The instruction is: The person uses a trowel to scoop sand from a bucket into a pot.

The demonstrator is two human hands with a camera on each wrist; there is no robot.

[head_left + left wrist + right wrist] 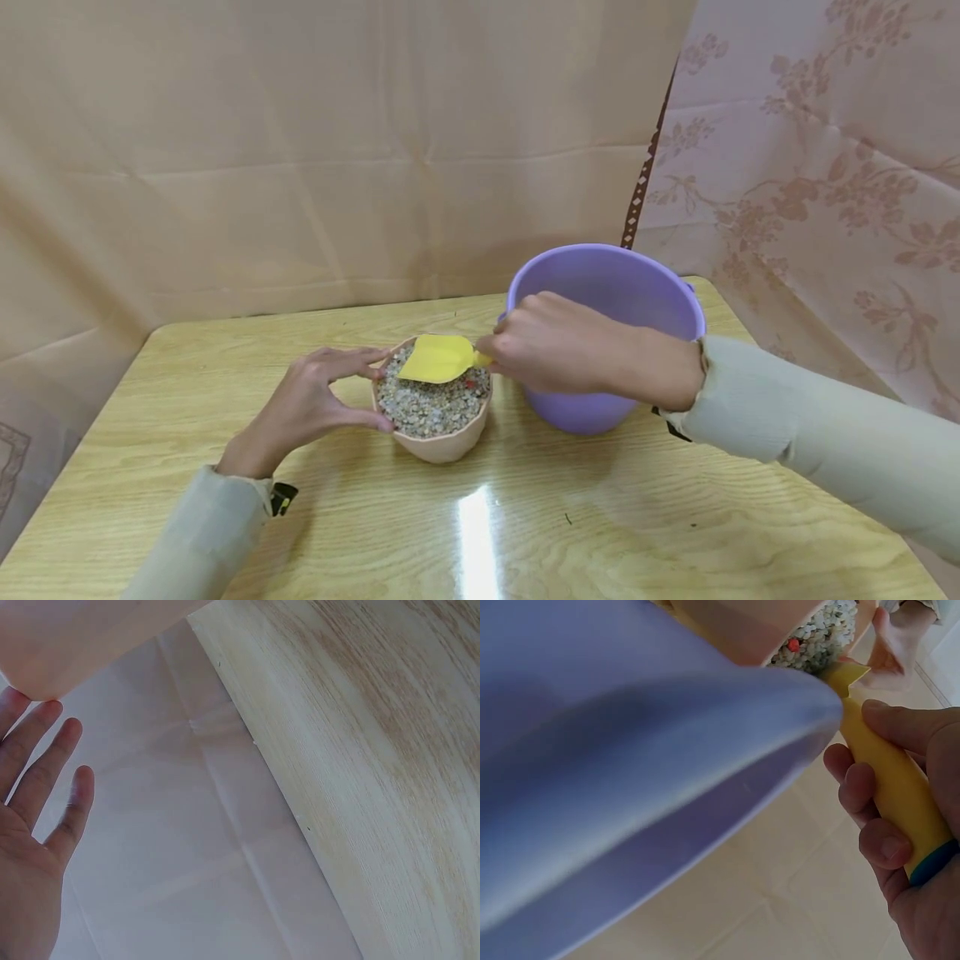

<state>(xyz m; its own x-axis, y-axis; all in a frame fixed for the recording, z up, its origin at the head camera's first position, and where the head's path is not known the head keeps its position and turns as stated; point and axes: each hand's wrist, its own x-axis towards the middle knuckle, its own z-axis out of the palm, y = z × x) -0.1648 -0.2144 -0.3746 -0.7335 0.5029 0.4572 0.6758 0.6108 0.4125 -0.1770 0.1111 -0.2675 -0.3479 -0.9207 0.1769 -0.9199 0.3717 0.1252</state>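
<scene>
Scoop: a yellow scoop (pixel 441 358) lies blade-down on the gravel at the far side of the pot, its handle pointing toward the bucket; the right wrist view shows a blue band at the handle's end
Right hand: the right hand (pixel 558 343) is wrapped round the scoop's handle, fingers (pixel 866 796) curled under it and thumb on top, a firm hold
Pot: a small peach-coloured pot (pixel 442 443) stands near the middle of the table, filled to the rim with pale gravel (pixel 431 407) (one red bit shows near the scoop)
Left hand: the left hand (pixel 315 400) cups the pot's left side, thumb and fingertips touching the rim, the fingers spread and fairly straight rather than clenched
Bucket: a lilac bucket (pixel 609 292) stands just beside the pot, on its right and a little behind, partly hidden by the right hand
Table: a light wood-grain table (pixel 480 533) bears both
Backdrop: plain beige cloth (pixel 322 150) hangs behind, flowered cloth (pixel 825 183) on the right
</scene>
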